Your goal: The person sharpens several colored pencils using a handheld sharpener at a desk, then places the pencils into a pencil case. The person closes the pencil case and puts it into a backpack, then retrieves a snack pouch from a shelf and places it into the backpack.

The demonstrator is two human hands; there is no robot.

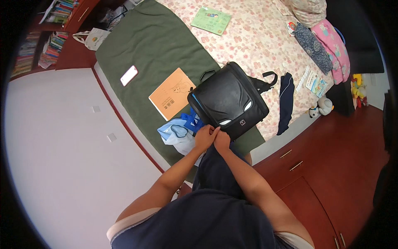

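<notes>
A black hard-shell backpack with two white eye-shaped patches lies on the bed, across the edge of a dark green cloth. My left hand and my right hand meet at its near corner, fingertips together at the edge. Whatever lies between the fingers is too small to make out. Beside my left hand are a blue cloth item with white lettering and a light blue and white garment. An orange drawing book with a cat sketch lies left of the backpack.
A phone rests on the green cloth. A green book, a dark folded garment and a picture book lie on the floral sheet. Pillows and plush toys are at the right; a white wall borders the left.
</notes>
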